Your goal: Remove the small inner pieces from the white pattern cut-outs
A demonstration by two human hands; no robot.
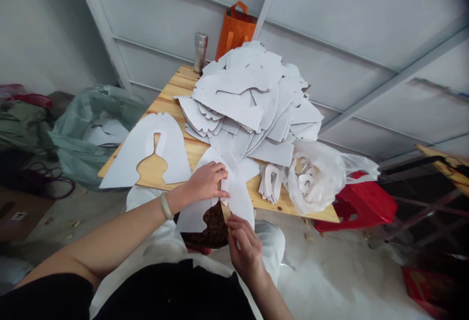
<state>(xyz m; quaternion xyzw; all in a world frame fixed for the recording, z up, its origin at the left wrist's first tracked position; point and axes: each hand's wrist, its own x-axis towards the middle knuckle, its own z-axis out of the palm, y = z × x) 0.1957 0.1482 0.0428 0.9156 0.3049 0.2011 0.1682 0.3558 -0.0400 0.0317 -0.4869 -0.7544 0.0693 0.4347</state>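
My left hand (pixel 208 183) is closed on a white cut-out piece (pixel 240 198) at the table's front edge, its fingers at the piece's central slot. My right hand (pixel 245 244) pinches a thin tan strip (pixel 224 212) that runs up to the slot, just below my left fingers. Another white cut-out piece (pixel 171 149) with a keyhole-shaped opening lies flat on the wooden table (pixel 183 81) to the left. Behind my hands rises a large heap of white pieces (pixel 252 95). A small stack of white U-shaped pieces (pixel 270 183) sits to the right.
A clear plastic bag (pixel 318 178) holds small white pieces at the table's right. An orange bag (pixel 235 29) and a bottle (pixel 200 52) stand at the back. A green plastic bag (pixel 91 134) is on the left, a red stool (pixel 361 205) on the right.
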